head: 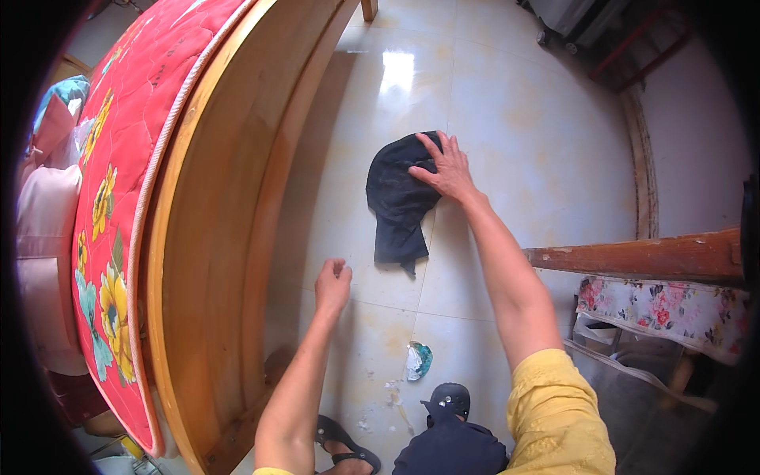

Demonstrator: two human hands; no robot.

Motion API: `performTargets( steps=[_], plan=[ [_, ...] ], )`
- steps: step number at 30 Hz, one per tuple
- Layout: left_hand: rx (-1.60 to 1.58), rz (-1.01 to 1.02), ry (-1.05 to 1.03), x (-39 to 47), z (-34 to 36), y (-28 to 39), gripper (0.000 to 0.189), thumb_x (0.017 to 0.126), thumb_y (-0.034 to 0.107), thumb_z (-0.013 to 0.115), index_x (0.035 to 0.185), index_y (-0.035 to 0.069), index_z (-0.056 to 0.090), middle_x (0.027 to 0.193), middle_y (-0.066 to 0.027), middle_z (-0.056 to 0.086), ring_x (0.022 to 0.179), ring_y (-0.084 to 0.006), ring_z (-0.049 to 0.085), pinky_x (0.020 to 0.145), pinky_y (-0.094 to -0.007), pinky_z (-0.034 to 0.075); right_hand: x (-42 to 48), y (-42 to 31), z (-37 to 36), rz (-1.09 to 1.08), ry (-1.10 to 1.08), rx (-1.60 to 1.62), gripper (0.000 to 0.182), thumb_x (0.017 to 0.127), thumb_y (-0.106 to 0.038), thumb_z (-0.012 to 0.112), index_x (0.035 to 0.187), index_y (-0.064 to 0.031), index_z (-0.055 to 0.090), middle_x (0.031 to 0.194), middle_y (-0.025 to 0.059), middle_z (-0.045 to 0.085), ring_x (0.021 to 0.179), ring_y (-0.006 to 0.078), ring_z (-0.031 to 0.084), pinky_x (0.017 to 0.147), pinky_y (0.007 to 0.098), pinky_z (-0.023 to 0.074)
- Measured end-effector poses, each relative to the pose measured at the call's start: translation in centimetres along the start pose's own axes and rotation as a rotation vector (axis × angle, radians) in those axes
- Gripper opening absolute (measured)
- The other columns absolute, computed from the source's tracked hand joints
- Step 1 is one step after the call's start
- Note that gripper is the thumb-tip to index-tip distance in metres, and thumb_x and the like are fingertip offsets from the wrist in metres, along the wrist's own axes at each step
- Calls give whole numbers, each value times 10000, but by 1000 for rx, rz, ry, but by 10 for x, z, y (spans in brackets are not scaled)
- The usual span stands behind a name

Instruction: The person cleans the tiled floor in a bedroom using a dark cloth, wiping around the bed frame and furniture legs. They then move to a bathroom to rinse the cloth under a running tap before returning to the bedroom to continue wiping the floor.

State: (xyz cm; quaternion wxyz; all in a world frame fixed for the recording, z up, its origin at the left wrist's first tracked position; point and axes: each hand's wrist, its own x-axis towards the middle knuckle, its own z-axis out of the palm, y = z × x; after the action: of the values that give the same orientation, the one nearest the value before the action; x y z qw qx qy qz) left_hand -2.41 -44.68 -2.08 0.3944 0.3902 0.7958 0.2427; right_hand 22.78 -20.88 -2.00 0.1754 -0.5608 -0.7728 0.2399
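Observation:
A black cloth (398, 178), perhaps a garment, lies spread on the pale tiled floor, a narrower part of it pointing towards me. My right hand (448, 169) rests on its upper right edge with the fingers spread. My left hand (333, 285), fingers loosely curled and holding nothing visible, hovers lower left of the cloth without touching it. Between the cloth and my feet lies a small green and white object (419, 360), its kind unclear, with white crumbs scattered beside it.
A wooden bed frame (219, 237) with a red floral mattress (148, 89) runs along the left. On the right are a wooden bar (641, 255) and a flowered fabric cover (659, 314) over a rack. My feet in black sandals (350, 448) are at the bottom. Wheeled luggage (570, 24) stands top right.

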Motion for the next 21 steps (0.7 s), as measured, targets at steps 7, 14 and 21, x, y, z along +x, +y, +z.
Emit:
performTargets(
  steps=[7, 14, 21],
  plan=[
    [113, -40, 79, -44, -5, 4, 540, 854, 78, 487, 1384, 38, 387, 1130, -230, 583, 1036, -351, 580, 908, -413, 456, -82, -59, 72, -285, 85, -21, 720, 684, -453, 745, 1303, -154, 528, 1444, 142, 381, 1380, 392, 256, 1083, 608, 205],
    [311, 240, -81, -156, 0, -76, 484, 868, 49, 457, 1350, 8, 427, 1048, -231, 586, 970, -360, 605, 842, -438, 482, -298, -106, 88, -524, -313, 225, 593, 695, -162, 725, 1251, -73, 538, 1413, 143, 439, 1369, 338, 336, 1063, 548, 304],
    [-392, -129, -194, -194, -14, -58, 308, 897, 95, 517, 1188, 8, 564, 793, -28, 563, 657, -92, 539, 609, -237, 472, -302, -77, 11, -32, -149, 647, 460, 820, -132, 649, 1249, -3, 543, 1220, 189, 569, 1174, 338, 515, 1026, 407, 387]
  ],
)
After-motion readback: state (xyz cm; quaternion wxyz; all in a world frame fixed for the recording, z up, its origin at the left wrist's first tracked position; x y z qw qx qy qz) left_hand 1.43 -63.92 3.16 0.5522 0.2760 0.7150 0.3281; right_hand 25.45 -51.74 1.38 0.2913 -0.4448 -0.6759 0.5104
